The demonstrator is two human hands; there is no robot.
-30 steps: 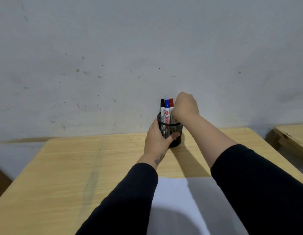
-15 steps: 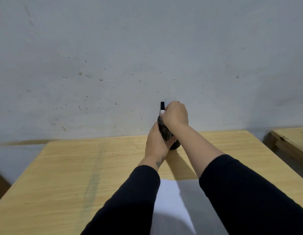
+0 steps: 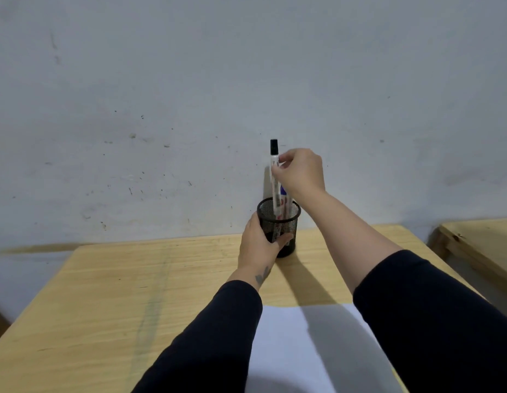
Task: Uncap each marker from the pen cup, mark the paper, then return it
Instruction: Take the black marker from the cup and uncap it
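A black mesh pen cup (image 3: 286, 222) stands at the far edge of the wooden table (image 3: 133, 293), close to the wall. My left hand (image 3: 259, 242) wraps around the cup's left side. My right hand (image 3: 299, 171) pinches a black-capped marker (image 3: 274, 177) by its white barrel and holds it upright, lifted so only its lower end is inside the cup. A blue-capped marker (image 3: 283, 191) sits in the cup, partly hidden behind my right hand. White paper (image 3: 297, 350) lies near me between my forearms.
A grey, scuffed wall (image 3: 190, 109) rises right behind the table. A second wooden table (image 3: 479, 239) stands at the right, separated by a gap. My dark sleeves cover part of the paper.
My right hand has risen from the cup's top, drawing the black-capped marker upward. My left hand has stayed on the cup.
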